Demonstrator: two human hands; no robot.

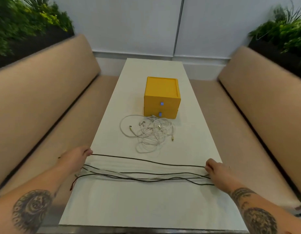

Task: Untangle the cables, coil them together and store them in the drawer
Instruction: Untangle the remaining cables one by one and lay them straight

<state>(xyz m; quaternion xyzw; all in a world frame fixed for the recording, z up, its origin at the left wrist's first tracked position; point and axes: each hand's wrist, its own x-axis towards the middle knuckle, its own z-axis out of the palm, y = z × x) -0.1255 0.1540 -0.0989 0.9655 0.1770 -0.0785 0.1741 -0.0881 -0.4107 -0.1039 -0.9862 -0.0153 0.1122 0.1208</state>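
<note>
My left hand (77, 156) and right hand (217, 169) pinch a thin black cable (146, 160), stretched well before the yellow two-drawer box (161, 97). The tangled white cables (151, 132) against it await sorting, I'd say. Coiling and storing are not yet done.

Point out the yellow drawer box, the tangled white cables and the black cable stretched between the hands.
yellow drawer box (160, 89), head view, on its top face.
tangled white cables (153, 130), head view, on the tangle's middle.
black cable (146, 160), head view, middle of the stretched strand.

We hold a black cable (146, 160) stretched between our left hand (77, 157) and right hand (217, 171) above the table (129, 208).
</note>
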